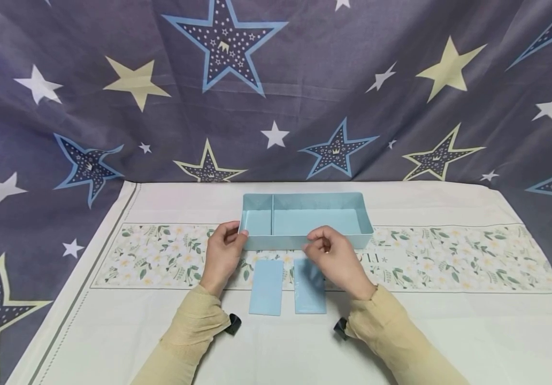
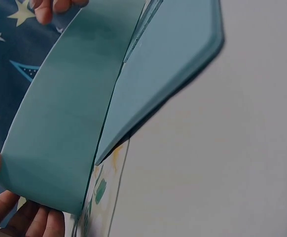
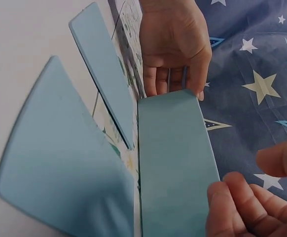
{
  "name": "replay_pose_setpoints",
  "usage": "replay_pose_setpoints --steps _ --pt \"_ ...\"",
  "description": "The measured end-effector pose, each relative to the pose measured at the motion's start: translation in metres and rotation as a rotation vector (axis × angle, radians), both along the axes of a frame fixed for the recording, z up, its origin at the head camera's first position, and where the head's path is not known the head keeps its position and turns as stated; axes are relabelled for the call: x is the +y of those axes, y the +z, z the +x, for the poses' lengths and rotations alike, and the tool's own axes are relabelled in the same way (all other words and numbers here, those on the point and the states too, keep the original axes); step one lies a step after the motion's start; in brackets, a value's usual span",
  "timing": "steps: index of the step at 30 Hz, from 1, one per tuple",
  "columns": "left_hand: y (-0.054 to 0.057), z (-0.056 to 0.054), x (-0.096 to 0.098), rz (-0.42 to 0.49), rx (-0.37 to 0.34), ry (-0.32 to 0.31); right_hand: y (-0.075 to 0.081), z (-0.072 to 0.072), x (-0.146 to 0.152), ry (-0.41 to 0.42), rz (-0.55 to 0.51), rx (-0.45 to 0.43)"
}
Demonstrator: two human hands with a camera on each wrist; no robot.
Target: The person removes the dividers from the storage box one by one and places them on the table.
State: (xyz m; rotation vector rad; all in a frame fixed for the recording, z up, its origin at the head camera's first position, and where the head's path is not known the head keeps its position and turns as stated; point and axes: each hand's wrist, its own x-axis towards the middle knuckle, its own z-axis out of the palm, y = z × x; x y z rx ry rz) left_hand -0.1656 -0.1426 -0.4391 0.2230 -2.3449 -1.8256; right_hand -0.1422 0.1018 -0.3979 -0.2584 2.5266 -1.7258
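A light-blue rectangular box (image 1: 319,243), open at the top, sits on the table with a divider (image 1: 273,214) making a small left compartment and a long right one. My left hand (image 1: 222,254) grips its left end, thumb at the front corner and fingers along the side wall. At the front rim, right of the middle, is my right hand (image 1: 336,259); in the right wrist view its bent fingers (image 3: 237,197) are at the rim and the thumb stands apart from them. Two flat light-blue rectangular pieces, a left one (image 1: 266,289) and a right one (image 1: 309,294), lie in front of the box.
A floral printed strip (image 1: 449,262) runs across the white tablecloth (image 1: 497,337) under the box. Behind the table hangs a dark star-patterned cloth (image 1: 305,107). Black bands (image 1: 232,324) show at both cuffs.
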Motion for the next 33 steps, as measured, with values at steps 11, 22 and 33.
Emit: replay_pose_setpoints --steps 11,22,33 --pt "-0.001 -0.001 0.000 -0.002 -0.006 0.005 0.002 -0.009 -0.011 -0.029 0.030 0.094" --pt "0.001 0.000 0.001 -0.012 -0.001 0.012 0.004 -0.015 -0.022 -0.028 0.036 0.213" --pt "0.003 0.001 0.001 -0.002 -0.002 0.004 0.004 -0.026 -0.025 -0.053 0.038 0.246"
